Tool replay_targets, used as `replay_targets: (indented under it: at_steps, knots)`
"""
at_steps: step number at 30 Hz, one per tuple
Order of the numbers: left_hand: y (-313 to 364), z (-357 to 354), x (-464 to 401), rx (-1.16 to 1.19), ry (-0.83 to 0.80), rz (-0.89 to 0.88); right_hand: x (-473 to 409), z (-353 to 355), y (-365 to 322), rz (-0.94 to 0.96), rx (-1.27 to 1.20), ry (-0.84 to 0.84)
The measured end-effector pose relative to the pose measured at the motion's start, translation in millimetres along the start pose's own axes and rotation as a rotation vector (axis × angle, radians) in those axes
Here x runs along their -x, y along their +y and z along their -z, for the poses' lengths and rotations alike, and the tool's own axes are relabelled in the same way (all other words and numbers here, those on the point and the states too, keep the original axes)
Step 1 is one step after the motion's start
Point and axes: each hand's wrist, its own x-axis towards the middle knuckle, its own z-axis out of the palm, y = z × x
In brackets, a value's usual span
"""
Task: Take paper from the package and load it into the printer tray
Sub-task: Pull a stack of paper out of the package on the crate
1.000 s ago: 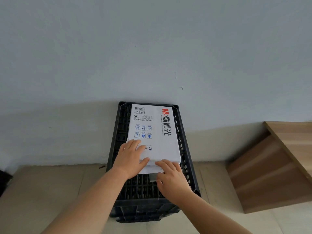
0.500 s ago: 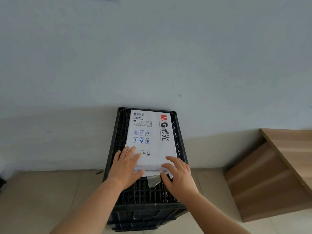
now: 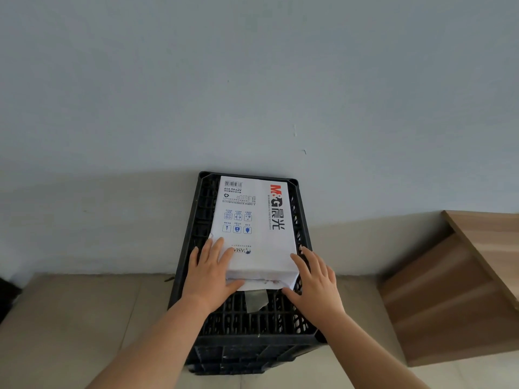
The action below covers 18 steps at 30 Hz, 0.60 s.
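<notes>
A white paper package [image 3: 254, 226] with red and black print lies flat on top of a black plastic crate [image 3: 247, 321]. Its near end is torn open, and a grey flap of wrapper [image 3: 255, 300] hangs out onto the crate. My left hand [image 3: 209, 272] rests on the package's near left corner, fingers spread on top, thumb at the open end. My right hand [image 3: 316, 279] lies against the near right corner, fingers spread along the side. No printer is in view.
The crate stands on a beige tiled floor [image 3: 70, 318] against a pale grey wall [image 3: 252, 80]. A wooden shelf unit [image 3: 463, 282] stands at the right. A dark object [image 3: 7, 299] shows at the left edge.
My right hand has slid from the package's near edge to its right corner. My left hand has shifted slightly to the left corner. The view has tilted a little.
</notes>
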Motion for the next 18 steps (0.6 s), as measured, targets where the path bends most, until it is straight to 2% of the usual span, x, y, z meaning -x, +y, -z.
replay_targets:
  at_steps: [10,18]
  knots:
    - [0,-11,-1,-0.030,0.055,-0.019,7,6,26,-0.036,0.041,-0.046]
    - [0,-15,-1,-0.069,0.206,-0.243,7,6,27,-0.032,0.017,-0.061]
